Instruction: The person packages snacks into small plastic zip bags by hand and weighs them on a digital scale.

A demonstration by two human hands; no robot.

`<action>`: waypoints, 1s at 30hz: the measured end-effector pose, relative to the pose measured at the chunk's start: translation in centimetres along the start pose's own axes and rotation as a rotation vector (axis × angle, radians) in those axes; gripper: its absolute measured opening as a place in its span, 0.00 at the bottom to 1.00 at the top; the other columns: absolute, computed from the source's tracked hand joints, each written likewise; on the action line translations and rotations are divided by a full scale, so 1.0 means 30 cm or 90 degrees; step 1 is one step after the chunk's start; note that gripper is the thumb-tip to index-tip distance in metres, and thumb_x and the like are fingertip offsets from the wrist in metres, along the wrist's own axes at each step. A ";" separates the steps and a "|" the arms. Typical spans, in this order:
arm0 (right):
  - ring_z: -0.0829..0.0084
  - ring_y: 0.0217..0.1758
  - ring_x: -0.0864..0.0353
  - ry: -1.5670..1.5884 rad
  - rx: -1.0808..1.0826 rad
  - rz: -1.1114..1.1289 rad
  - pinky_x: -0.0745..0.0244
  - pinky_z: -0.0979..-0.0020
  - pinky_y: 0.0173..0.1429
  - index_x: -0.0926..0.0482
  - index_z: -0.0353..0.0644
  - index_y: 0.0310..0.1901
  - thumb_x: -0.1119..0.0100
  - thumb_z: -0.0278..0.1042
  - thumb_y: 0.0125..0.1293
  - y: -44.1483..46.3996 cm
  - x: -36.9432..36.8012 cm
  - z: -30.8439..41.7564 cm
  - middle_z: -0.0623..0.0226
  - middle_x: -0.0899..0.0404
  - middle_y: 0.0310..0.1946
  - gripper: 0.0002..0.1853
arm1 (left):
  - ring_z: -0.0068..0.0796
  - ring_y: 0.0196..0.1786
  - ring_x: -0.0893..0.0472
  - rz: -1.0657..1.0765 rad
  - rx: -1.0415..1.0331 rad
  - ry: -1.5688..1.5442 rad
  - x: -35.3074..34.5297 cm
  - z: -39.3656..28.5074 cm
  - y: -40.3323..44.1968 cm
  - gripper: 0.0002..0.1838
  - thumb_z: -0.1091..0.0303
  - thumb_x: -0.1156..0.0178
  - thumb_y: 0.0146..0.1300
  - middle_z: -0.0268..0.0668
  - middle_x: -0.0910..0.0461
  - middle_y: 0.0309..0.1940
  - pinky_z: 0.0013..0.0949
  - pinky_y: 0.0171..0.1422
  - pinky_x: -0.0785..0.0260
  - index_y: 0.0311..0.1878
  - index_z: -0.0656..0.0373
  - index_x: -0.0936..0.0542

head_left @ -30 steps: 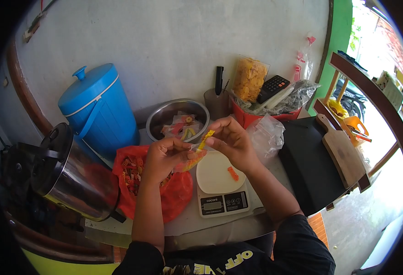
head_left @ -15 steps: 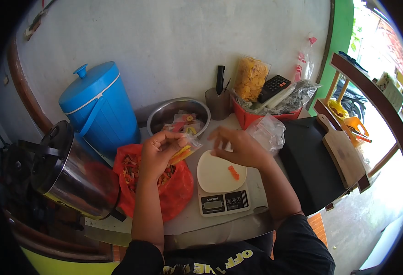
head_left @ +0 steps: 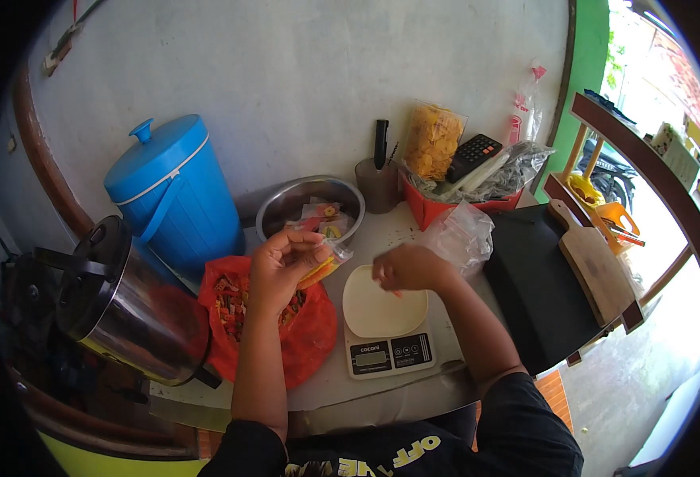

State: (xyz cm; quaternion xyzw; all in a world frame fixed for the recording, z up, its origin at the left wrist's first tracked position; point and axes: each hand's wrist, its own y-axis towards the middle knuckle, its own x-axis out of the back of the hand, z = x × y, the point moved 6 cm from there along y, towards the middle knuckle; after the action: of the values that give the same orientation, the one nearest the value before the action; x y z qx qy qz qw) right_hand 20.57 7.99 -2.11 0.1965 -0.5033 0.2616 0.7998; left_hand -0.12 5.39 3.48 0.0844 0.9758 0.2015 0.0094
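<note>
The left grip [head_left: 280, 270] is pinched on a small clear packet [head_left: 316, 273] with yellow-orange contents, held at 10 o'clock from the scale plate [head_left: 370, 310]. The right grip [head_left: 414, 269] is curled over the plate's 1 o'clock side; an orange piece [head_left: 397, 293] peeks out just below its fingers (whether they have closed on it, I cannot tell). The plate tops a kitchen scale [head_left: 390, 358], panel at 6 o'clock, resting on the counter [head_left: 402, 228]. Counting from that plate, a red bag [head_left: 314, 350] of colourful pieces gapes at 9 o'clock, partly hidden by the left forearm. A steel bowl [head_left: 284, 199] with small packets stands at 11, a dark cup [head_left: 376, 188] at 12, a red basket [head_left: 423, 207] bearing a calculator [head_left: 473, 157] at 1. A black case [head_left: 525, 294] lies at 3, overlapped by a wooden board [head_left: 593, 258]. Farthest out stand a steel urn [head_left: 159, 318] at 9 and a blue cooler [head_left: 187, 195] at 10.
</note>
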 end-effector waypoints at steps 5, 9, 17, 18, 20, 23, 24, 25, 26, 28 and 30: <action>0.80 0.37 0.17 0.517 0.094 -0.439 0.23 0.75 0.40 0.23 0.42 0.44 0.33 0.25 0.61 -0.043 0.164 0.046 0.71 0.17 0.36 0.11 | 0.20 0.40 0.17 0.007 -0.001 -0.026 -0.007 0.022 0.005 0.12 0.77 0.29 0.56 0.36 0.15 0.37 0.24 0.48 0.25 0.43 0.63 0.19; 0.80 0.39 0.18 0.761 0.147 -0.480 0.24 0.78 0.40 0.26 0.40 0.42 0.33 0.24 0.63 -0.043 0.134 0.077 0.70 0.18 0.36 0.10 | 0.21 0.41 0.17 0.034 0.033 -0.030 -0.037 0.050 0.005 0.12 0.76 0.29 0.57 0.37 0.15 0.37 0.25 0.49 0.25 0.44 0.63 0.19; 0.80 0.39 0.20 0.619 0.179 -0.498 0.25 0.77 0.43 0.25 0.39 0.38 0.31 0.27 0.62 -0.032 0.101 0.135 0.70 0.18 0.37 0.09 | 0.24 0.44 0.16 0.044 0.055 -0.032 -0.060 0.047 -0.002 0.12 0.72 0.31 0.60 0.38 0.14 0.39 0.26 0.51 0.24 0.46 0.64 0.19; 0.80 0.39 0.20 0.589 0.173 -0.503 0.26 0.77 0.44 0.24 0.40 0.37 0.31 0.28 0.62 -0.031 0.096 0.133 0.70 0.18 0.37 0.09 | 0.24 0.44 0.16 0.046 0.054 -0.041 -0.061 0.046 -0.003 0.12 0.72 0.31 0.60 0.38 0.14 0.39 0.26 0.51 0.24 0.46 0.64 0.19; 0.80 0.40 0.21 0.561 0.167 -0.505 0.27 0.77 0.44 0.23 0.41 0.36 0.30 0.29 0.61 -0.028 0.089 0.130 0.70 0.19 0.38 0.09 | 0.24 0.44 0.16 0.048 0.051 -0.057 -0.060 0.047 -0.004 0.12 0.72 0.31 0.61 0.39 0.14 0.40 0.27 0.52 0.25 0.46 0.64 0.19; 0.80 0.40 0.22 0.578 0.172 -0.509 0.27 0.76 0.46 0.22 0.42 0.36 0.30 0.29 0.60 -0.025 0.082 0.129 0.70 0.20 0.38 0.09 | 0.23 0.45 0.16 0.051 0.047 -0.091 -0.060 0.053 -0.005 0.12 0.71 0.32 0.62 0.38 0.14 0.40 0.26 0.53 0.25 0.47 0.64 0.20; 0.80 0.41 0.22 0.592 0.178 -0.516 0.27 0.75 0.47 0.22 0.41 0.37 0.30 0.28 0.61 -0.026 0.080 0.129 0.70 0.20 0.38 0.08 | 0.23 0.46 0.17 0.051 0.050 -0.096 -0.063 0.052 -0.006 0.12 0.71 0.33 0.63 0.38 0.15 0.41 0.26 0.53 0.25 0.47 0.64 0.20; 0.80 0.41 0.22 0.606 0.184 -0.523 0.27 0.75 0.49 0.22 0.41 0.37 0.31 0.26 0.61 -0.027 0.078 0.129 0.69 0.20 0.38 0.08 | 0.22 0.46 0.17 0.050 0.052 -0.100 -0.067 0.051 -0.007 0.12 0.70 0.33 0.63 0.37 0.15 0.41 0.25 0.53 0.25 0.47 0.64 0.20; 0.80 0.42 0.22 0.607 0.184 -0.531 0.27 0.75 0.49 0.22 0.41 0.37 0.31 0.26 0.61 -0.028 0.075 0.128 0.68 0.20 0.39 0.07 | 0.22 0.46 0.17 0.050 0.055 -0.103 -0.071 0.049 -0.008 0.12 0.70 0.33 0.64 0.37 0.15 0.41 0.25 0.53 0.26 0.47 0.64 0.20; 0.79 0.44 0.23 0.610 0.183 -0.547 0.27 0.74 0.50 0.20 0.40 0.36 0.31 0.27 0.61 -0.029 0.071 0.126 0.67 0.21 0.41 0.07 | 0.19 0.44 0.18 0.038 0.060 -0.104 -0.087 0.045 -0.015 0.09 0.69 0.35 0.66 0.34 0.16 0.41 0.24 0.50 0.26 0.46 0.61 0.20; 0.75 0.43 0.23 0.498 0.206 -0.571 0.27 0.73 0.47 0.19 0.41 0.37 0.29 0.30 0.59 -0.042 0.089 0.149 0.67 0.21 0.40 0.07 | 0.18 0.43 0.19 0.028 0.068 -0.099 -0.086 0.045 -0.018 0.08 0.68 0.36 0.67 0.32 0.17 0.40 0.24 0.49 0.26 0.45 0.60 0.20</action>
State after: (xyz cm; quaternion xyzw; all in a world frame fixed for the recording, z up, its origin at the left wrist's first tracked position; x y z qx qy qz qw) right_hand 19.15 5.01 2.10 0.3973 0.0050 0.0255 0.9173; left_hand 2.40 5.01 2.00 0.1219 0.9793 0.1421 0.0765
